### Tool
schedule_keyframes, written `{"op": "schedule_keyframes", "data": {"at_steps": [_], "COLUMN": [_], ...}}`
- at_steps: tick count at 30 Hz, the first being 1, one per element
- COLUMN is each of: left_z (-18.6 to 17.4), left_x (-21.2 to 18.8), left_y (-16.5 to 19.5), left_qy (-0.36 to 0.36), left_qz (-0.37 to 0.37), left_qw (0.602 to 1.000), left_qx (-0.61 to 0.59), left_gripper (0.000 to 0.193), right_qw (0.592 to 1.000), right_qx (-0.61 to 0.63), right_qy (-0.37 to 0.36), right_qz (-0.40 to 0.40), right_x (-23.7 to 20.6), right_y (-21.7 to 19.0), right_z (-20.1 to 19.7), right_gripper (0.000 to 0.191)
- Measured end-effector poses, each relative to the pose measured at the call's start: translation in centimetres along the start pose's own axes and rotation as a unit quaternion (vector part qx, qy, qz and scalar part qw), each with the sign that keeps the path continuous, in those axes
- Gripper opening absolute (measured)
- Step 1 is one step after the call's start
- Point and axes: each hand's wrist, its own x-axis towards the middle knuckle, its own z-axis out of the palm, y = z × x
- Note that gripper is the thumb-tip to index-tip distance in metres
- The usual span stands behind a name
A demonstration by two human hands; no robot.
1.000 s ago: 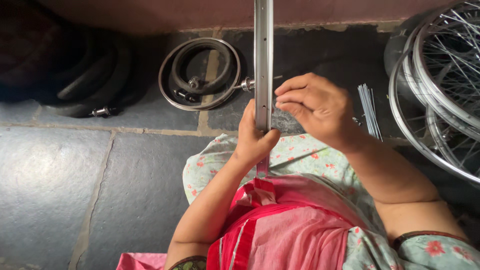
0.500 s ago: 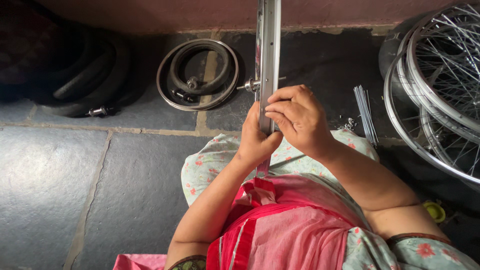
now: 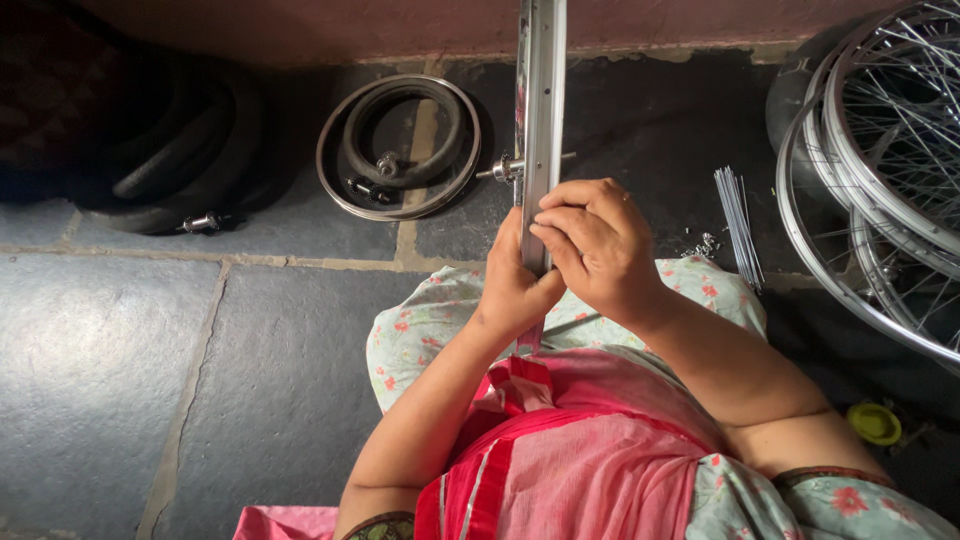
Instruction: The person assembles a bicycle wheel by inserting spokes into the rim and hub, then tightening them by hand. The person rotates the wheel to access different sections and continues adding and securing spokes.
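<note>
I see metal wheel rim (image 3: 541, 90) edge-on, long axis running straight away from me, shiny steel w/ hub axle, left hand (image 3: 515, 285) clamped underneath, right hand (image 3: 595, 245) fingers pressed on rim, spoke bundle (image 3: 740, 222) on dark stone floor (image 3: 150, 350)

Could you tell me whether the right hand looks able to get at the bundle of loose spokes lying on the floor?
Probably yes: the spokes lie just beside the right hand with bare floor between, though that hand now grips the rim.

Both hands (image 3: 560, 265) around upright wheel rim (image 3: 540, 110)
</note>
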Motion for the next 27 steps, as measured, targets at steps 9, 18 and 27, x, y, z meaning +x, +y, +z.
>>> {"op": "schedule_keyframes", "data": {"at_steps": [9,18,27], "left_z": [0.0,0.1,-0.1], "left_x": [-0.1,-0.2,-0.3], "left_y": [-0.2,-0.2,-0.4], "left_qy": [-0.002,-0.004,-0.001], "left_qz": [-0.014,-0.004,0.01], "left_qw": [1.0,1.0,1.0], "left_qx": [0.004,-0.012,-0.007], "left_gripper": [0.041,0.041,0.044], "right_qw": [1.0,0.999,0.999], "right_qx": [0.02,-0.033,-0.034], "right_qy": [-0.009,-0.032,-0.018], "right_qz": [0.0,0.01,0.015], "right_x": [0.1,0.2,0.6], "right_y": [0.4,-0.6,-1.9], "right_z": [-0.2,-0.5,-0.7], "right_gripper": [0.015,0.015,0.025]}}
